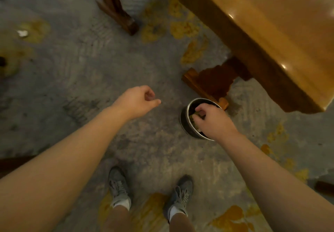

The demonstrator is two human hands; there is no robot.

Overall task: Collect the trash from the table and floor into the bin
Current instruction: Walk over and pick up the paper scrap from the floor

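Note:
A small round dark bin [186, 123] with a metal rim stands on the floor by the table's foot. My right hand [213, 121] hovers over its mouth, fingers curled down around a yellowish scrap of trash [195, 118] just inside the rim. Out to the left of the bin, my left hand [139, 101] hangs above bare floor, loosely curled, with nothing visible in it. One white paper scrap [22, 33] lies on the floor at the far left.
A glossy wooden table [271, 24] fills the upper right; its carved foot [207, 85] sits just behind the bin. A dark wooden chair leg [117, 13] stands at top centre. The concrete floor [90, 60] carries yellow stains. My two shoes [119, 186] are at the bottom.

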